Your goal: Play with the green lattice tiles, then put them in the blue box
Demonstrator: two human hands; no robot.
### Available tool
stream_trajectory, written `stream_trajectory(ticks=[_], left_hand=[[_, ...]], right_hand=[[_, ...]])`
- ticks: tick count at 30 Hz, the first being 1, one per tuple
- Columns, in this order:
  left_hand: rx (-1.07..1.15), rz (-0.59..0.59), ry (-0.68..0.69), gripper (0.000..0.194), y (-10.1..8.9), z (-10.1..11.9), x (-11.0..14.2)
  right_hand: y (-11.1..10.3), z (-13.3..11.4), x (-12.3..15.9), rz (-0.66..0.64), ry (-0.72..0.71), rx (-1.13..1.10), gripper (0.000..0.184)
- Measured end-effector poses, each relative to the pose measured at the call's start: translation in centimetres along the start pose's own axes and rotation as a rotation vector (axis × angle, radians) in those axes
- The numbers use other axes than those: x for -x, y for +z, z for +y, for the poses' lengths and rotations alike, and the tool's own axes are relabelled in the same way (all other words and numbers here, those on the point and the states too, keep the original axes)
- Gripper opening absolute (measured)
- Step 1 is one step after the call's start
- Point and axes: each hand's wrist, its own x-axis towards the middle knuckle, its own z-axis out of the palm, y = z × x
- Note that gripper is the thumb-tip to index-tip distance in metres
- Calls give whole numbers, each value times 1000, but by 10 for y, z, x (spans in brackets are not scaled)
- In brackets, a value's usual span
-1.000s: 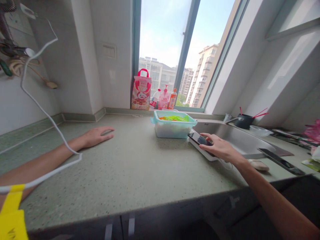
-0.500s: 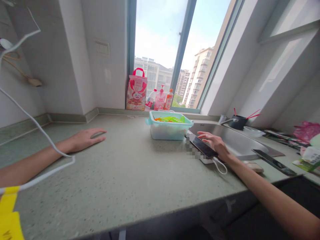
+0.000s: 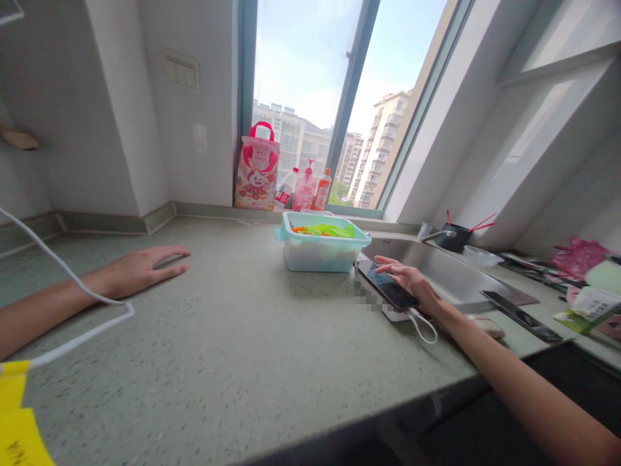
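My left hand (image 3: 140,270) lies flat on the speckled grey-green countertop (image 3: 233,349), fingers stretched out, holding nothing. At the right, my right hand (image 3: 407,279) is over a smartphone (image 3: 388,291), its fingers extended at the screen, which shows some light. The phone rests on a white object, partly hidden, and a white cable (image 3: 427,333) loops from its near end. Between the hands, closer to the right one, stands a pale blue plastic container (image 3: 320,254) with green and orange shredded pieces (image 3: 325,230) at its top.
A steel sink (image 3: 451,275) lies behind my right hand, with a knife-like dark item (image 3: 521,317) along its right side. A pink bag (image 3: 258,171) and several bottles (image 3: 305,189) stand by the window. A white cord (image 3: 82,338) with a yellow tag (image 3: 19,427) crosses my left forearm.
The view has shifted a little, so everything sits slightly further left. The phone screen, dark before, now shows a lit area under my right fingers. My left hand stays flat.
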Motion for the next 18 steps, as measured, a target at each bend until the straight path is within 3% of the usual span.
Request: stream_trajectory(ticks=[18], left_hand=[[-5, -24, 58, 116, 0, 2, 4]], right_hand=[[0, -8, 5, 13, 83, -42, 61]])
